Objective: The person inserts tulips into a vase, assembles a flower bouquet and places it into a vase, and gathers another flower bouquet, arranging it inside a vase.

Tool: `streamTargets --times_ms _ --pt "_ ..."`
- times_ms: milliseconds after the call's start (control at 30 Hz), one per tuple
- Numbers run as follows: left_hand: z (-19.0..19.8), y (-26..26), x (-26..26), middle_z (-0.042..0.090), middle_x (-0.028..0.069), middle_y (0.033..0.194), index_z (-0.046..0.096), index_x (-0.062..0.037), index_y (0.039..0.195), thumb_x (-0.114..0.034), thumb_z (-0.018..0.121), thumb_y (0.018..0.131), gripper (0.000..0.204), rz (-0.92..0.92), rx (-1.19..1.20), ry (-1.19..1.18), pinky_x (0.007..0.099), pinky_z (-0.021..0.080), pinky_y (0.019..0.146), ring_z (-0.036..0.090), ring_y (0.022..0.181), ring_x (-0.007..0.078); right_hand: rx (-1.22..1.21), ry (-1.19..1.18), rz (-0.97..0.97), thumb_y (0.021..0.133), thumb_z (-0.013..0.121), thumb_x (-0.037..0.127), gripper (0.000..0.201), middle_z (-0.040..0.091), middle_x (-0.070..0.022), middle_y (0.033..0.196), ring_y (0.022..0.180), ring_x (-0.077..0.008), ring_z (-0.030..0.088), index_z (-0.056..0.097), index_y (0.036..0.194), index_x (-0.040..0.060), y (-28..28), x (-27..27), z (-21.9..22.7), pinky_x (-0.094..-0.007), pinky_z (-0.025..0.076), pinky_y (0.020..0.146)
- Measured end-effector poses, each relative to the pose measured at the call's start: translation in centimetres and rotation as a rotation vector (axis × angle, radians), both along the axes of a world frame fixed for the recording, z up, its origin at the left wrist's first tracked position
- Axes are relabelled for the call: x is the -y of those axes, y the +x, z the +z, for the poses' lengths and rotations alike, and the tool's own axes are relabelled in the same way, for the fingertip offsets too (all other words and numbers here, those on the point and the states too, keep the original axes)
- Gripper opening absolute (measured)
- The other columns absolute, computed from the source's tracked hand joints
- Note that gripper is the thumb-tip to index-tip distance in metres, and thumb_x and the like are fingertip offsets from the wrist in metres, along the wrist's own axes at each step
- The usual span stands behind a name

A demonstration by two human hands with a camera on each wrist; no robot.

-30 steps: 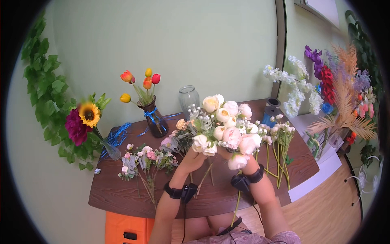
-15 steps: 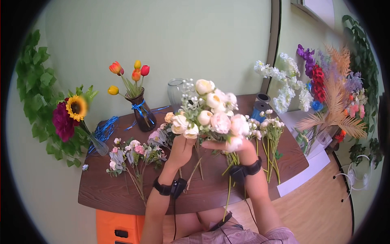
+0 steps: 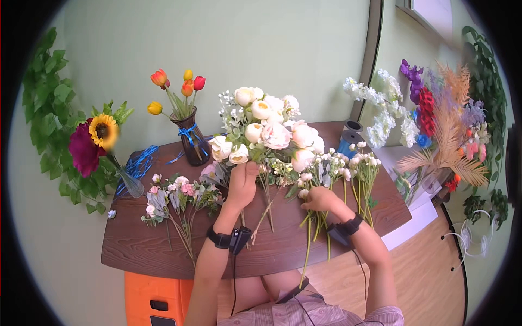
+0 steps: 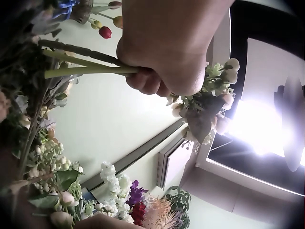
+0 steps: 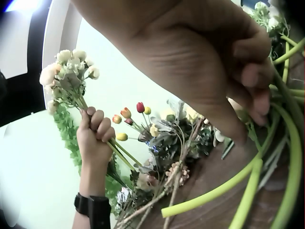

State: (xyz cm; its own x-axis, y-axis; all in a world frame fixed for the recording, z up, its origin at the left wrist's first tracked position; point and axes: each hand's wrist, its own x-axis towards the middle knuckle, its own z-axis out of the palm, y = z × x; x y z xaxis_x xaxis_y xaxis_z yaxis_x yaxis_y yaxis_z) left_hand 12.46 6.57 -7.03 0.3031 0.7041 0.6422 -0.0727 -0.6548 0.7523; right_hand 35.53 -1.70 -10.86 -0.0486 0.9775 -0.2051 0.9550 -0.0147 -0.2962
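In the head view my left hand [image 3: 242, 183] grips the gathered stems of a bouquet of white and pale pink flowers [image 3: 276, 136], raised above the table. Green stem ends [image 4: 90, 70] stick out below that fist in the left wrist view. My right hand [image 3: 322, 200] is low over the table among small white flowers [image 3: 321, 168]. Its curled fingers and thumb are at a thin green stem [image 5: 255, 136] in the right wrist view; I cannot tell if they pinch it. Thicker green stems [image 5: 214, 193] lie beside this hand, some reaching past the table's front edge.
Pink-and-white sprays [image 3: 182, 195] lie left on the brown table [image 3: 141, 247]. Behind stand a dark vase [image 3: 193, 144] of tulips and blue ribbon [image 3: 140, 165]. A sunflower vase [image 3: 129, 182] is far left, a blue spool [image 3: 348, 142] at the back right.
My right hand has left the bouquet and come down to the flowers on the table at right. The bouquet, in my left hand, has shifted left in view and leans away.
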Motion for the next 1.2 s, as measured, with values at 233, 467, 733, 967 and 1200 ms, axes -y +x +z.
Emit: streamTargets --times_ms 233,467,733,967,1200 --pt "0.6 -0.2 0.7 0.049 0.0045 0.063 0.049 0.0025 0.09 -0.036 0.036 0.092 0.041 -0.045 0.06 -0.072 0.0242 0.035 0.048 0.042 0.054 0.0096 -0.065 0.147 -0.13 0.069 0.059 0.021 0.022 0.06 -0.02 0.071 0.069 -0.032 0.06 0.064 0.074 0.0 0.1 0.0 -0.3 -0.0388 0.047 0.063" --pt "0.8 -0.1 1.1 0.043 -0.0013 0.065 0.044 -0.0003 0.096 -0.039 0.035 0.092 0.04 -0.169 0.129 -0.104 0.02 0.029 0.045 0.034 0.052 0.0051 -0.623 0.568 -0.098 0.082 0.051 0.015 0.016 0.059 -0.0103 0.072 0.049 -0.0191 0.052 0.052 0.077 -0.0004 -0.1 2.1 5.4 -0.0309 0.043 0.05" --pt "0.2 0.4 1.6 0.038 -0.002 0.064 0.041 -0.0024 0.085 -0.027 0.031 0.094 0.028 -0.166 0.273 -0.159 0.0193 0.024 0.044 0.029 0.05 0.0041 -1.214 0.694 -0.11 0.093 0.04 0.021 0.02 0.06 -0.0109 0.086 0.05 -0.0104 0.055 0.039 0.101 0.0032 -1.2 4.8 10.6 -0.0192 0.04 0.042" --pt "0.0 0.6 1.6 0.034 -0.0029 0.063 0.039 -0.0033 0.08 -0.026 0.03 0.095 0.029 -0.228 0.309 -0.174 0.0182 0.023 0.044 0.026 0.05 0.0038 -1.322 0.795 -0.013 0.092 0.039 0.013 0.02 0.059 -0.0159 0.09 0.072 -0.0173 0.061 0.036 0.108 0.0014 -3.3 7.3 12.6 -0.0234 0.047 0.058" --pt "-0.5 0.4 1.2 0.035 -0.0023 0.064 0.04 -0.0034 0.081 -0.03 0.03 0.095 0.031 -0.246 0.33 -0.17 0.0171 0.025 0.044 0.028 0.051 0.0028 -1.271 0.891 0.019 0.087 0.045 0.003 0.02 0.058 -0.0114 0.093 0.086 -0.02 0.061 0.047 0.107 -0.0027 -5.8 9.7 14.5 -0.0257 0.049 0.068"
